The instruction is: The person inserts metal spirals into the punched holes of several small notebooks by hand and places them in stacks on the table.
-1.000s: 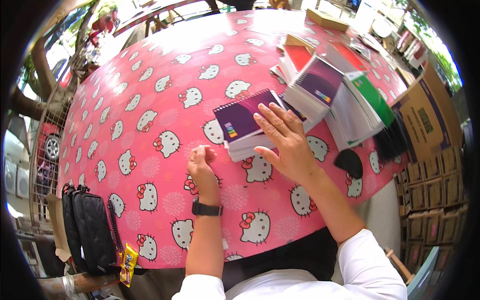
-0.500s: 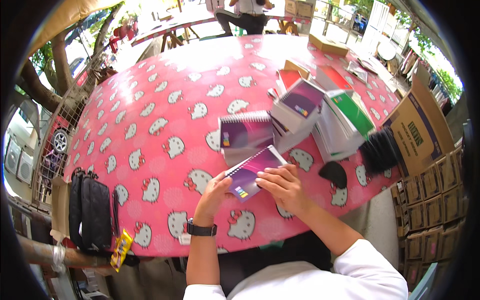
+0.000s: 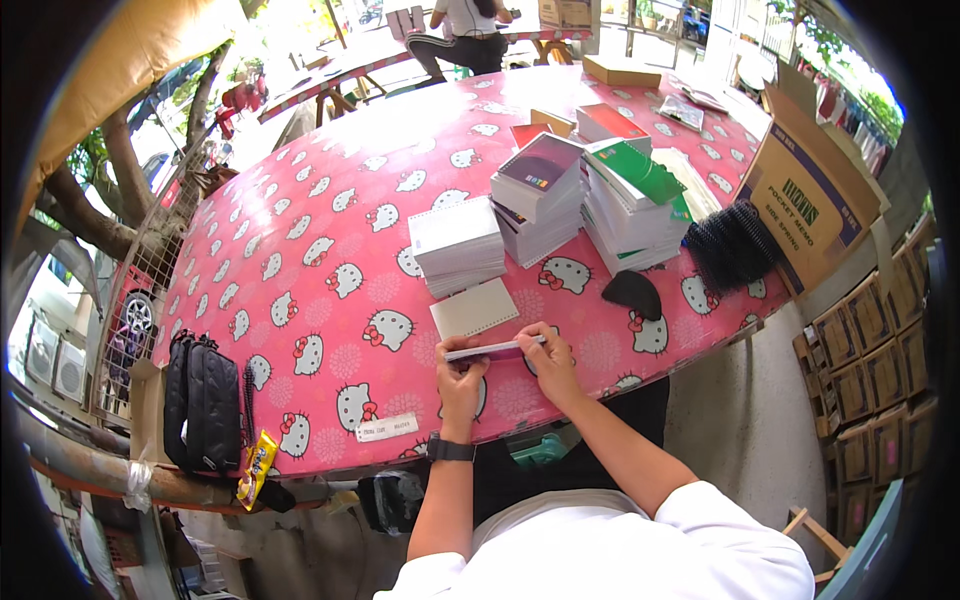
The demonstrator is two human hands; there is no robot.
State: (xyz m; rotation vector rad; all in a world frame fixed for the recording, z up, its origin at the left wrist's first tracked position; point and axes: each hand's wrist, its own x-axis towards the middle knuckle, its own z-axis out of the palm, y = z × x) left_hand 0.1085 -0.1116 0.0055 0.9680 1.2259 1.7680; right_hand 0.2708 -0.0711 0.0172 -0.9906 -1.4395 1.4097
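Just below frame centre, our left hand (image 3: pixel 461 384) and right hand (image 3: pixel 553 368) pinch a thin memo pad (image 3: pixel 494 348) with narrowed fingers (image 3: pixel 541 329); uneven pressure could fan it askew.

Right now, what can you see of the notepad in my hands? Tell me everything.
The notepad is thin and shows nearly edge-on: a narrow white strip that looks like paper, with some purple beneath. It slants slightly, its right end higher in the picture, over the pink table. The left hand holds its left end, the right hand its right. Its faces are mostly hidden.
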